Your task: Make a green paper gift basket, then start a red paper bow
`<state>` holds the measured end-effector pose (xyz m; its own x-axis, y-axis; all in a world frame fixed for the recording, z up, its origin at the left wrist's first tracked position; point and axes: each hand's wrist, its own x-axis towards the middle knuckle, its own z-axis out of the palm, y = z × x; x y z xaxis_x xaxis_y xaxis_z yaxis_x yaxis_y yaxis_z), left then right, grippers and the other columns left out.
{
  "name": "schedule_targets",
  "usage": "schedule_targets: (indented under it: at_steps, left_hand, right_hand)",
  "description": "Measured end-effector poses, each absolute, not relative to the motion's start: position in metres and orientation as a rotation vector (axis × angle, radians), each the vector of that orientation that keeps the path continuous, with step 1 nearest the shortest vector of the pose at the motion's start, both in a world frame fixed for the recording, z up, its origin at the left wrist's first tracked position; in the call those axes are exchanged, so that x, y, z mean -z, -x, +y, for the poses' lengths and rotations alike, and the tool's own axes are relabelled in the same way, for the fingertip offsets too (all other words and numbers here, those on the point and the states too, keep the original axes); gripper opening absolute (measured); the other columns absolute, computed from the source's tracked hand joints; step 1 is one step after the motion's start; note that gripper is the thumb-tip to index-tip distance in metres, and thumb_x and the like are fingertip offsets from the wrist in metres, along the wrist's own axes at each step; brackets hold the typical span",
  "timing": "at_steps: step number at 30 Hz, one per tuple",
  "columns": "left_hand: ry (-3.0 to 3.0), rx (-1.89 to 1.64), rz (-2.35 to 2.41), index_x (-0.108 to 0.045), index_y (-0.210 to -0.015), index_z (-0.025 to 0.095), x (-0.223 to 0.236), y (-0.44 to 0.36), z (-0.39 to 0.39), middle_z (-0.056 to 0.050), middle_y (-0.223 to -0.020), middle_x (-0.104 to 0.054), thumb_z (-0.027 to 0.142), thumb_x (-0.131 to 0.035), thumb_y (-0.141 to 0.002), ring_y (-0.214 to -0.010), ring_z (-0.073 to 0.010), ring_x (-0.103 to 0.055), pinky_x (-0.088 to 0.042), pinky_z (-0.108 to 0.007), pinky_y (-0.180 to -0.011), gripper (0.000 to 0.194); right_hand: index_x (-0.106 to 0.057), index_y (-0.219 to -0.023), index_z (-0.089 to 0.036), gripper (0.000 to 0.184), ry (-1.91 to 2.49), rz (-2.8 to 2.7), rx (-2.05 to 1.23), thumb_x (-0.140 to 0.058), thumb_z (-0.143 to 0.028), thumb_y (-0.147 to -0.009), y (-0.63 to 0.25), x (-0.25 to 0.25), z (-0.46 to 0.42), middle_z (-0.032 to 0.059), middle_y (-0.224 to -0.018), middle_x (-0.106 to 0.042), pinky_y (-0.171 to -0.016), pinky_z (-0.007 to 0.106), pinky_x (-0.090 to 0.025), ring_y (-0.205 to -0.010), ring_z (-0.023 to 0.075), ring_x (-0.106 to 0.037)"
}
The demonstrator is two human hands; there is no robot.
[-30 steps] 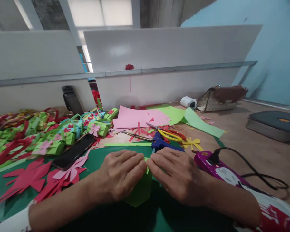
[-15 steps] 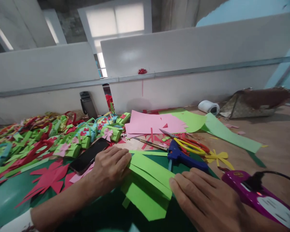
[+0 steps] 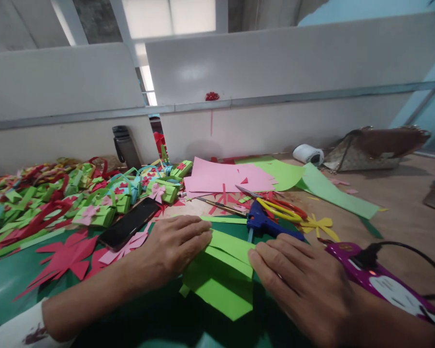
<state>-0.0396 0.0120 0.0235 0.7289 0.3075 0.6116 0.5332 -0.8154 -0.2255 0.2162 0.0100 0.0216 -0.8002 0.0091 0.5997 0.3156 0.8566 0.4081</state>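
At six o'clock we hold the paper [image 3: 223,282], fingers clamped on it, left hand [image 3: 177,244] at its ten o'clock, right hand [image 3: 304,285] at two; probably light and easily creased, it wants folded edges gripped.

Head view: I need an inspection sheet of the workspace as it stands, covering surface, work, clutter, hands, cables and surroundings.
Surface: green mat in front, brown table beyond.
Work: green paper, folded, held between both hands.
Tools: glue gun and scissors beyond the paper.
Clutter: phone, red flower, pink paper, yellow flower; pile of paper baskets at left.
Left hand: gripping the paper's left end.
Right hand: fingers on its right end.
Cables: black plug in purple power strip; its cord leaves frame at right.
Surroundings: bottle, white roll, handbag, white panels behind.
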Motion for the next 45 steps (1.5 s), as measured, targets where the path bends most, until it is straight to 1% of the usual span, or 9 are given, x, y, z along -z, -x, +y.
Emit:
schedule_targets:
  at_steps: [5,12,16,24,28,32,38,42,45]
  left_hand:
    - [2.673,0.77,-0.589,-0.059,-0.099,0.01,-0.029,0.034,0.007,-0.01,-0.098,-0.07,0.012,-0.049,-0.085,-0.09,-0.0182,-0.064,-0.054,-0.034,-0.081,0.016]
    - [2.687,0.862,-0.592,-0.059,-0.092,0.012,-0.03,0.023,0.004,-0.01,-0.094,-0.07,0.011,-0.05,-0.085,-0.084,-0.0167,-0.064,-0.054,-0.029,-0.074,0.012]
    - [2.666,0.912,-0.614,-0.059,-0.091,0.013,-0.026,0.019,0.003,-0.008,-0.093,-0.07,0.01,-0.05,-0.084,-0.081,-0.0154,-0.065,-0.053,-0.028,-0.074,0.012]
    - [2.683,1.021,-0.628,-0.059,-0.089,0.013,-0.026,0.007,-0.002,-0.007,-0.089,-0.071,0.01,-0.047,-0.085,-0.076,-0.0137,-0.065,-0.053,-0.026,-0.072,0.013]
    - [2.664,0.978,-0.628,-0.059,-0.087,0.013,-0.03,0.003,-0.005,-0.007,-0.088,-0.071,0.012,-0.046,-0.087,-0.074,-0.015,-0.065,-0.052,-0.028,-0.071,0.013]
    - [2.608,0.881,-0.598,-0.058,-0.087,0.014,-0.034,0.004,-0.007,-0.007,-0.086,-0.071,0.016,-0.04,-0.091,-0.072,-0.0153,-0.064,-0.049,-0.031,-0.073,0.019]
    - [2.529,0.804,-0.573,-0.058,-0.089,0.013,-0.037,0.007,-0.008,-0.005,-0.087,-0.069,0.012,-0.042,-0.089,-0.078,-0.0158,-0.063,-0.046,-0.035,-0.083,0.016]
    - [2.483,0.81,-0.616,-0.058,-0.088,0.012,-0.036,0.007,-0.008,-0.006,-0.087,-0.07,0.012,-0.041,-0.089,-0.078,-0.0167,-0.063,-0.046,-0.037,-0.082,0.018]
    - [2.465,0.85,-0.626,-0.058,-0.087,0.012,-0.034,0.007,-0.005,-0.006,-0.083,-0.07,0.012,-0.041,-0.089,-0.076,-0.0163,-0.063,-0.047,-0.036,-0.08,0.017]
  right_hand:
    - [-0.06,-0.096,-0.005,0.03,0.232,-2.429,0.694,-0.037,-0.008,-0.078,-0.215,-0.025,0.007,0.0137,-0.084,-0.067,-0.069,0.038,-0.047,-0.076,0.0221,-0.062]
    - [-0.061,-0.094,-0.004,0.027,0.222,-2.424,0.68,-0.04,-0.007,-0.078,-0.213,-0.028,0.005,0.0143,-0.081,-0.067,-0.065,0.038,-0.049,-0.074,0.0222,-0.063]
    - [-0.061,-0.094,-0.002,0.027,0.205,-2.405,0.671,-0.04,-0.007,-0.077,-0.212,-0.027,0.004,0.016,-0.081,-0.068,-0.064,0.039,-0.049,-0.073,0.0235,-0.063]
    - [-0.061,-0.094,-0.002,0.028,0.215,-2.396,0.669,-0.04,-0.007,-0.077,-0.211,-0.027,0.002,0.0158,-0.081,-0.068,-0.063,0.038,-0.049,-0.072,0.0231,-0.063]
    - [-0.061,-0.093,-0.002,0.026,0.22,-2.402,0.665,-0.041,-0.006,-0.077,-0.212,-0.028,0.001,0.0156,-0.078,-0.067,-0.063,0.038,-0.049,-0.071,0.0231,-0.063]
    - [-0.061,-0.093,-0.002,0.025,0.242,-2.425,0.56,-0.041,-0.005,-0.079,-0.212,-0.028,0.002,0.0143,-0.076,-0.066,-0.063,0.037,-0.049,-0.071,0.0213,-0.062]
    - [-0.059,-0.101,-0.005,0.024,0.314,-2.428,0.454,-0.042,-0.007,-0.083,-0.209,-0.028,0.005,0.0136,-0.089,-0.067,-0.07,0.035,-0.05,-0.08,0.0196,-0.06]
    - [-0.06,-0.099,-0.005,0.025,0.355,-2.425,0.388,-0.04,-0.006,-0.085,-0.208,-0.028,0.006,0.0153,-0.092,-0.066,-0.073,0.037,-0.051,-0.084,0.0211,-0.06]
    - [-0.059,-0.1,-0.007,0.026,0.391,-2.419,0.356,-0.039,-0.006,-0.085,-0.208,-0.028,0.008,0.0141,-0.092,-0.066,-0.073,0.036,-0.051,-0.085,0.02,-0.06]
